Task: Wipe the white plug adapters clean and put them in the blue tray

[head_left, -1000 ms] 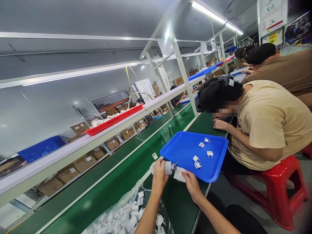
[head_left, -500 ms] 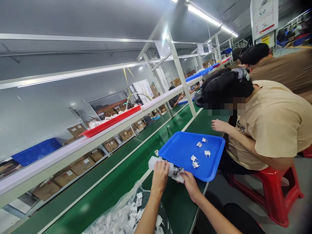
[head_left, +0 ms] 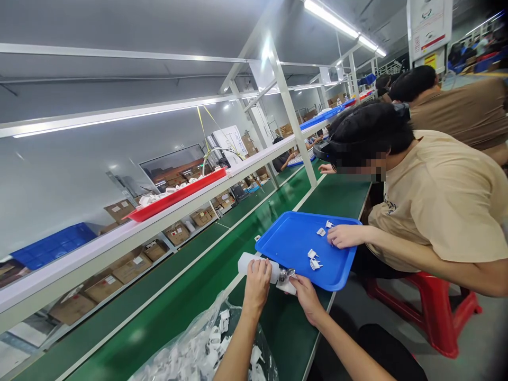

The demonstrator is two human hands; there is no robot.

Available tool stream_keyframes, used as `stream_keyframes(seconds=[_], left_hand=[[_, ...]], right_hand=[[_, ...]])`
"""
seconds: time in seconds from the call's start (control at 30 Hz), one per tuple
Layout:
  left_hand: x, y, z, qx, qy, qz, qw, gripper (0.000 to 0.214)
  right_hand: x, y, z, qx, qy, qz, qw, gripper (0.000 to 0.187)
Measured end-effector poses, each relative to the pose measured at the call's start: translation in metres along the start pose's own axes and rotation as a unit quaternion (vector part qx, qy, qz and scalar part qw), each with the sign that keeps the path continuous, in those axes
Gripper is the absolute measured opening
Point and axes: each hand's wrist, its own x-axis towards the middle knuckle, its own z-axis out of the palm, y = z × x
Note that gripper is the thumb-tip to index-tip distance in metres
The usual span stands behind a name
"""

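My left hand [head_left: 257, 279] is closed round a white plastic bottle [head_left: 245, 261] with a metal tip [head_left: 283, 274], held over the green bench. My right hand [head_left: 305, 294] pinches a small white piece [head_left: 286, 287] against that tip. Just beyond them lies a blue tray [head_left: 289, 242] with a few white plug parts [head_left: 313, 258]. A co-worker's hand [head_left: 344, 236] rests on the tray's far side, over the parts.
A clear bag of white plug parts [head_left: 198, 350] lies below my arms. The green conveyor belt [head_left: 174, 296] runs along the left. A shelf above carries a red tray [head_left: 178, 193] and a blue bin [head_left: 51, 247]. Co-workers sit on red stools [head_left: 444, 312] at right.
The co-worker's hand has come down from near the face onto the blue tray's parts. My hands stayed together on the bottle and white piece, drifting slightly down and left.
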Motion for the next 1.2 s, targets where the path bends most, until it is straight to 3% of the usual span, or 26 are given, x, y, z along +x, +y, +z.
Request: stream_keyframes(seconds=[0.4,0.57,0.77,0.87,1.03,1.2], left_hand=[[-0.004,0.001,0.005,-0.061,-0.007,-0.037,0.997,0.03],[-0.004,0.008,0.008,-0.117,-0.015,-0.093,0.989,0.027],[-0.007,0.018,0.012,-0.211,-0.017,-0.149,0.966,0.06],[-0.007,0.02,0.013,-0.255,-0.011,-0.189,0.948,0.063],[0.0,0.017,0.02,-0.31,0.007,-0.288,0.906,0.03],[0.013,-0.003,0.032,-0.337,0.053,-0.439,0.831,0.036]], right_hand=[[0.001,0.002,0.0,-0.001,-0.006,-0.003,1.0,0.034],[0.0,0.002,-0.001,-0.011,0.006,-0.015,1.0,0.033],[-0.002,0.005,-0.004,-0.012,0.023,-0.023,0.999,0.033],[-0.003,0.005,-0.005,0.007,0.03,-0.021,0.999,0.035],[-0.003,0.005,-0.005,0.029,0.037,-0.009,0.999,0.035],[-0.003,0.007,-0.005,0.018,0.043,-0.006,0.999,0.032]])
